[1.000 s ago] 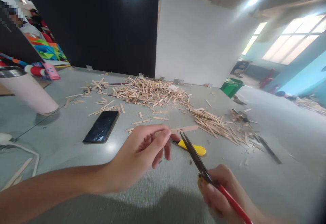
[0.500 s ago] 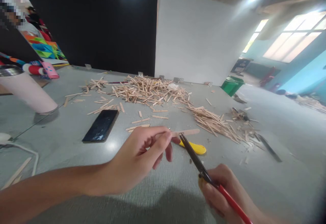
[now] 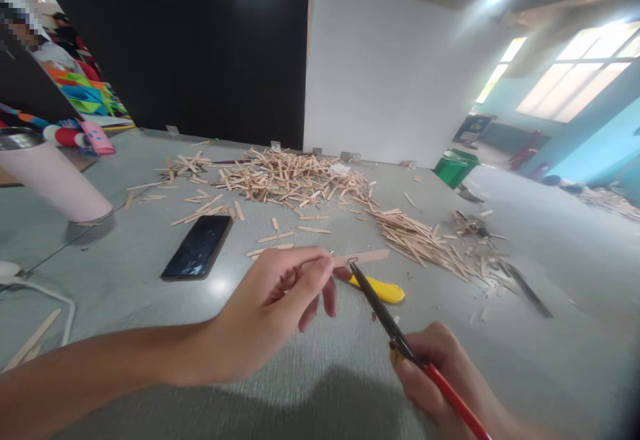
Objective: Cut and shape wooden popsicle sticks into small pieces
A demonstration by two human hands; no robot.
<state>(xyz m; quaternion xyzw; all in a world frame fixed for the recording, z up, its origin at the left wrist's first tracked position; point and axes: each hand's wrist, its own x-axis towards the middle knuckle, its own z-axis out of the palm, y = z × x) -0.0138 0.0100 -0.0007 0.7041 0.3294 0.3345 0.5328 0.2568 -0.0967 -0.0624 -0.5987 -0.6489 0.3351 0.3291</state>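
Note:
My left hand (image 3: 285,293) pinches a flat wooden craft stick (image 3: 370,257) between thumb and fingers, its free end pointing right. A small rectangle is outlined in dark lines near the stick's lower edge. My right hand (image 3: 440,373) is closed round a pair of long-nose pliers (image 3: 377,303) with slim dark jaws and a red handle. Their tips meet the stick at the outlined spot; whether they grip it cannot be made out. Beneath the stick, on the grey table, lies a yellow-handled tool (image 3: 383,290), partly hidden by my left fingers and the jaws.
A large heap of wooden sticks (image 3: 295,177) and a second pile (image 3: 415,233) lie beyond my hands. A phone (image 3: 197,248) and a pink bottle (image 3: 57,177) are at left. At right are a dark metal blade (image 3: 530,290) and a green bin (image 3: 455,168). Upright panels (image 3: 380,67) stand behind.
The stick and my left hand have shifted slightly left. The jaw tips have moved a little left and up along the outlined spot. A small pale chip now shows beside the jaws.

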